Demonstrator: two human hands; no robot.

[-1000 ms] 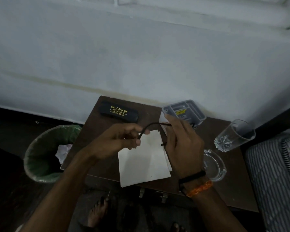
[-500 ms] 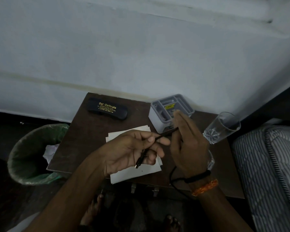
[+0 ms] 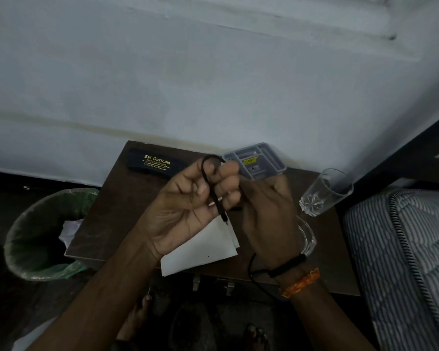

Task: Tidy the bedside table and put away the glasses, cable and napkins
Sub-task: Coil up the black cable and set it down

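Above the dark wooden bedside table (image 3: 112, 211) both my hands work a thin black cable (image 3: 214, 196). My left hand (image 3: 188, 206), palm up, has the cable looped over its fingers, the plug end hanging toward the white napkins (image 3: 200, 249). My right hand (image 3: 266, 219) grips the cable's other part, which trails down past my wrist. A black glasses case (image 3: 155, 163) with gold lettering lies shut at the table's back left. The napkins lie stacked at the front edge, partly under my left hand.
A grey compartment organiser box (image 3: 259, 160) stands at the back. A clear drinking glass (image 3: 325, 191) stands at the right, a glass ashtray (image 3: 308, 239) is partly hidden behind my right wrist. A green-lined bin (image 3: 36, 236) is left of the table, a striped mattress (image 3: 403, 262) right.
My left hand turned palm up and rose toward the organiser, with the cable now looped over its fingers. My right hand stayed beside it on the cable.
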